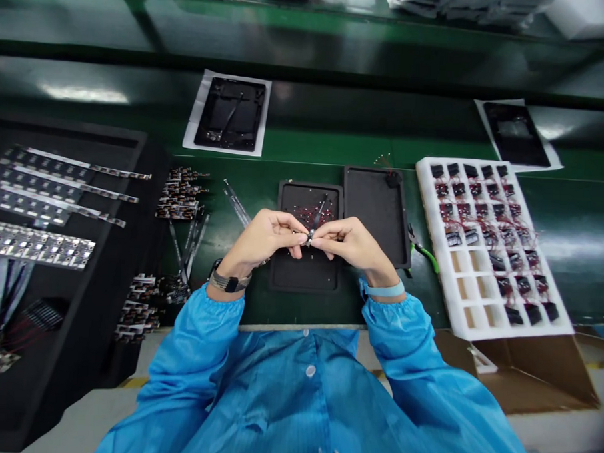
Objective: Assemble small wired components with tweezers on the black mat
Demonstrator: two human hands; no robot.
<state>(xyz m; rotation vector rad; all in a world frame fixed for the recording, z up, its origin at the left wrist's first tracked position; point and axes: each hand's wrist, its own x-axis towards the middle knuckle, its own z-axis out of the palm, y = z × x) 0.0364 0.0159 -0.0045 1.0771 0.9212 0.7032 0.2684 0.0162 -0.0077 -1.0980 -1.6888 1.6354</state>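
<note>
Both of my hands meet over a small black tray (304,280) in front of my chest. Thumb and fingers of my left hand (276,235) pinch one side of a small circuit board (310,236). My right hand (349,242) pinches its other side. A dark flat ribbon cable (319,214) rises from the board, away from me. Most of the board is hidden behind my fingertips. Beyond them in the tray lie many tiny red pieces (302,213), too small to name. A clear strip (237,203) lies by my left hand.
Right of the hands are a second black tray (375,216), green-handled cutters (425,255) and a white foam tray (461,313) of black parts with red wires. To the left, stacked circuit boards (180,194) stand beside a large black bin (72,323). A tablet-like housing (230,113) lies behind.
</note>
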